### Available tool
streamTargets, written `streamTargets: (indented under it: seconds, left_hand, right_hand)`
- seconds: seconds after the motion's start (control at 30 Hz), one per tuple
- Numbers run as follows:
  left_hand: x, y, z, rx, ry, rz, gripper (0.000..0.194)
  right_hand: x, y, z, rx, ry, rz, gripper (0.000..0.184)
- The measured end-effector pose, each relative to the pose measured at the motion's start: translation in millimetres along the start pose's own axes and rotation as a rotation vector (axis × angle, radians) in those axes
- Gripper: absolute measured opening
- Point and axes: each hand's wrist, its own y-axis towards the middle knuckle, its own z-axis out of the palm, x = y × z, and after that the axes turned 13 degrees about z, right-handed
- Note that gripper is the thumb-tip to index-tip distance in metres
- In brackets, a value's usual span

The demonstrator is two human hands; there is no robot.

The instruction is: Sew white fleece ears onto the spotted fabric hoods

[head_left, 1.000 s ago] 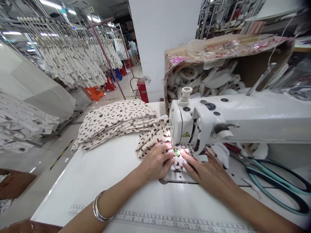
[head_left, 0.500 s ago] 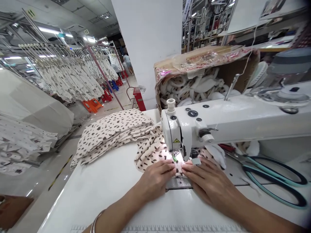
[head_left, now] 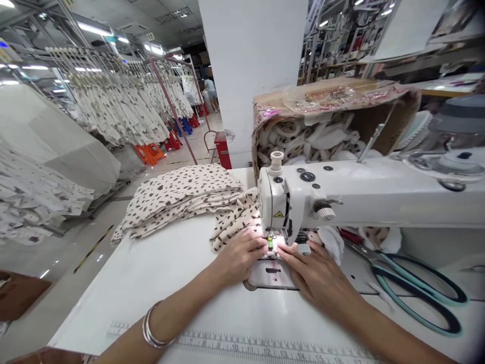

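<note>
A white sewing machine [head_left: 326, 197] stands on the table, its lit needle area over spotted cream fabric [head_left: 233, 227]. My left hand [head_left: 240, 253] lies on the fabric left of the presser foot, fingers extended and close together; its thumb is hidden. On the other side, my right hand [head_left: 316, 268] rests palm down with fingers stretched out, their tips on the fabric near the foot. A small green piece [head_left: 270, 243] shows at the foot between my fingertips. Fabric behind the machine head is partly hidden.
A stack of spotted fabric [head_left: 182, 194] lies to the left. Large scissors [head_left: 417, 275] with teal-and-black handles lie at the right. Behind the machine, a cardboard box [head_left: 337, 93] holds spotted and white pieces. A ruler scale [head_left: 235, 346] runs along the front.
The fabric edge and both hands have shifted away from me toward the machine, uncovering more of the metal plate. The camera view has also turned slightly left.
</note>
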Motion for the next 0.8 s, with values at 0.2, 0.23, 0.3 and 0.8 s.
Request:
streamTargets:
  seconds: [0.2, 0.23, 0.3, 0.8]
  left_hand:
    - [-3, -2, -1.1, -0.005, -0.012, 0.019, 0.022]
    - [-3, -2, -0.4, 0.002, -0.012, -0.005, 0.022]
    - [-3, -2, 1.0, 0.023, -0.021, -0.044, 0.024]
    - [1, -6, 0.7, 0.037, -0.038, -0.150, 0.045]
  right_hand:
    - [-5, -4, 3, 0.019, -0.002, -0.038, 0.040]
    - [-6, -5, 3, 0.017, -0.007, -0.048, 0.040]
    - [-9, -5, 5, 0.025, -0.031, -0.074, 0.041]
    - [-4, 9, 2, 0.074, -0.086, 0.032, 0.048]
